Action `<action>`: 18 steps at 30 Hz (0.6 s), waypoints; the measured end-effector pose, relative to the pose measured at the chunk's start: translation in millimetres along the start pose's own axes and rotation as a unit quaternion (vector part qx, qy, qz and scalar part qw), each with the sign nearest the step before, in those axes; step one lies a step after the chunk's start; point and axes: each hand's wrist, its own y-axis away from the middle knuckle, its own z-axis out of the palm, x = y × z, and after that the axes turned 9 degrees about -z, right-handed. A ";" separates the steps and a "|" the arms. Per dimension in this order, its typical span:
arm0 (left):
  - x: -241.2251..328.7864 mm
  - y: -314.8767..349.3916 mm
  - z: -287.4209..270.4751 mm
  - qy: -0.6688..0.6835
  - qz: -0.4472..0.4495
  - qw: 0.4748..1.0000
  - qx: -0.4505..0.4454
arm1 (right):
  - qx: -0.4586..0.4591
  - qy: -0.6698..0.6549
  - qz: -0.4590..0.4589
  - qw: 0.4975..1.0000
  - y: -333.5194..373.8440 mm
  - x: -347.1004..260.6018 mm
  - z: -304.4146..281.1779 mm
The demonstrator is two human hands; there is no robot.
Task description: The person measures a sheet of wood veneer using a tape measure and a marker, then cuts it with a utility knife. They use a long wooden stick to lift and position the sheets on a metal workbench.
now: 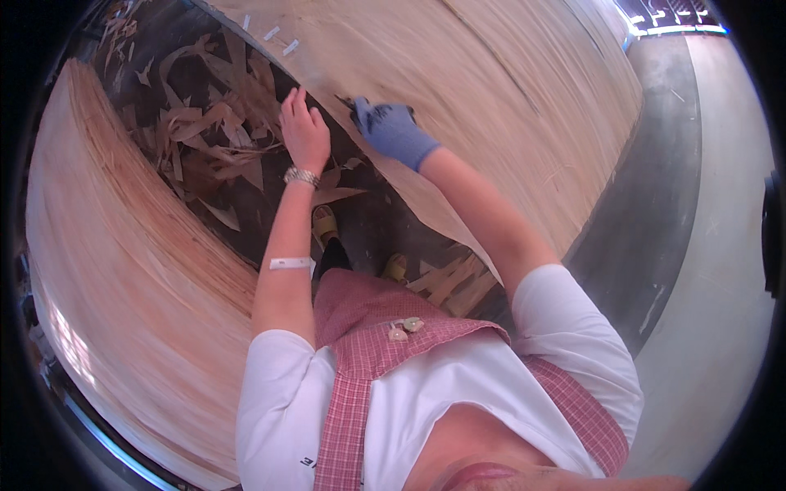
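Observation:
My left hand (304, 135) is bare, with a metal-band watch (302, 176) at the wrist. Its fingers stretch forward, slightly apart, beside the edge of a wide, thin wood veneer sheet (491, 106). Nothing shows in that hand. A blue glove with dark patches covers my right hand (393, 131), which lies over the same sheet near its edge. The right fingers are closed around something slim and dark that pokes out at the fingertips; its kind is too small to make out. Short white tape strips (272, 33) stick to the sheet beyond my left hand.
On the left stands a tall stack of veneer sheets (139, 245). Torn veneer scraps (217, 123) litter the dark floor between stack and sheet, with more strips (450, 278) by my feet. Further right, a dark floor band (639, 180) borders a pale one (720, 245).

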 end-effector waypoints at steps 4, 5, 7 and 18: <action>-29.1 -60.7 0.7 -0.059 -0.004 0.998 0.022 | -0.005 0.030 -0.031 0.999 -82.5 -2.3 1.5; -36.3 -74.4 -0.4 -0.070 0.019 0.997 0.027 | -0.016 0.036 -0.027 0.999 -96.8 -5.3 -2.0; -47.6 -98.2 -3.7 -0.098 0.070 0.992 0.038 | -0.021 0.034 -0.025 0.999 -115.3 -7.1 -3.6; -54.8 -113.4 -5.0 -0.257 0.102 0.958 -0.074 | -0.020 0.039 -0.030 0.999 -117.5 -2.0 2.4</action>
